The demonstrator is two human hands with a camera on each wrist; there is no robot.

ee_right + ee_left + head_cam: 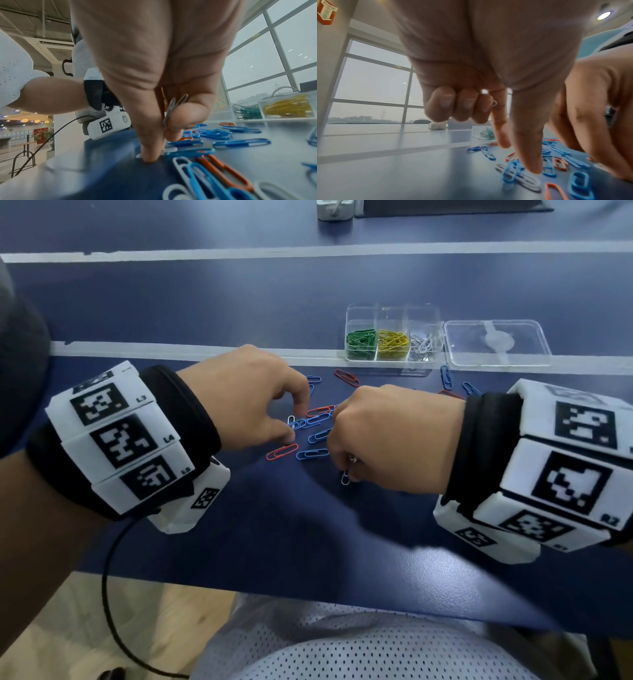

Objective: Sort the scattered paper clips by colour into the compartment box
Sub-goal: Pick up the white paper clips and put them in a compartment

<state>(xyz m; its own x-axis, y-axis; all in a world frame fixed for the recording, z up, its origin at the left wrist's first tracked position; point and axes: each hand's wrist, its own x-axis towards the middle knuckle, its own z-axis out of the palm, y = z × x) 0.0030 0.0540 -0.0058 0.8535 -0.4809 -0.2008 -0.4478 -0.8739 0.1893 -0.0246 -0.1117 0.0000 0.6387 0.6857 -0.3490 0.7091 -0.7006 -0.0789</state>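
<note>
Blue (312,454), red (282,451) and a few white paper clips lie scattered on the dark blue table. My left hand (296,424) reaches down with thumb and index finger over a white clip (528,181) that lies under a blue one (510,171); its other fingers are curled, with a small white clip (494,103) tucked against them. My right hand (337,453) pinches a bundle of white clips (175,108) and presses its thumb (149,157) on another white clip on the table. The clear compartment box (394,309) holds green, yellow and white clips in separate compartments.
The box's clear lid (496,344) lies open to its right. Pale tape lines (205,349) cross the table. A small white object (334,210) stands at the far edge. A black cable (106,594) hangs from my left wrist over the table's near edge.
</note>
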